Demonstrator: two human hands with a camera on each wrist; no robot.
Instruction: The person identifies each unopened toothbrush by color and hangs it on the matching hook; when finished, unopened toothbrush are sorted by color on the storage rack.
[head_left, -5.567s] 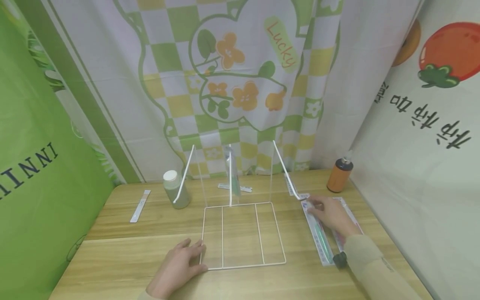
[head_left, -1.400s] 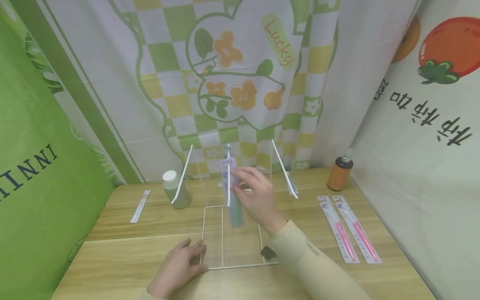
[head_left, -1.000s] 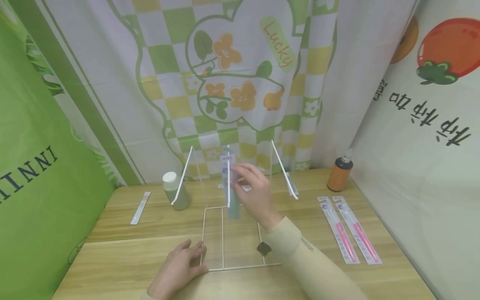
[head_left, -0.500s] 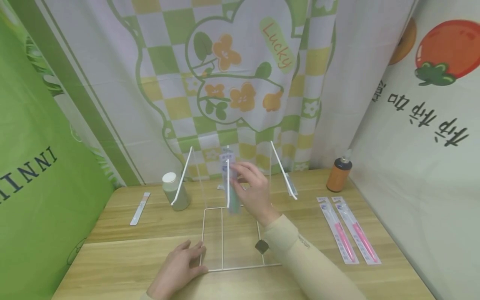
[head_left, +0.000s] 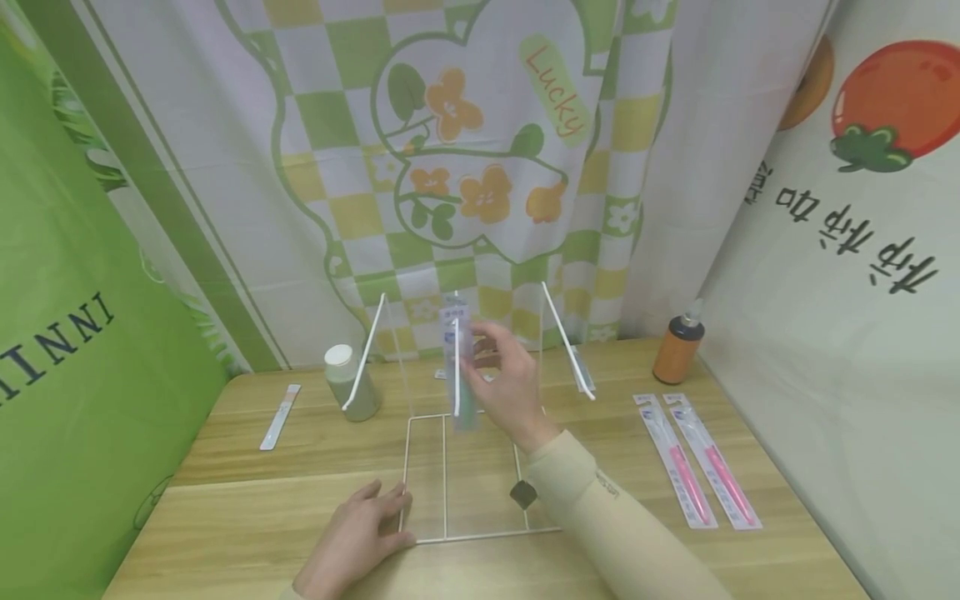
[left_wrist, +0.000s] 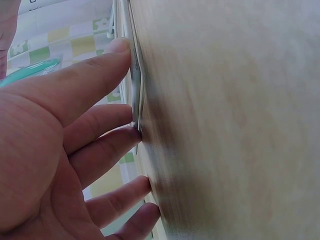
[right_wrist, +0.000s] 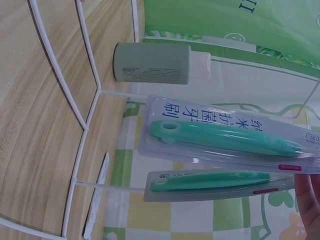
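A packaged green toothbrush (head_left: pixel 462 367) was pinched near its top by the right hand (head_left: pixel 504 379), thumb and fingers curled on the pack, and held against the middle peg (head_left: pixel 456 367) of the white wire rack (head_left: pixel 480 467). A second green pack (right_wrist: pixel 220 181) was seen hanging just behind it. The left hand (head_left: pixel 356 537) was laid flat, fingers straight, on the rack's near-left corner. For a clean hang, the pack's hole would best be lined up with the peg tip while the base was kept pressed down.
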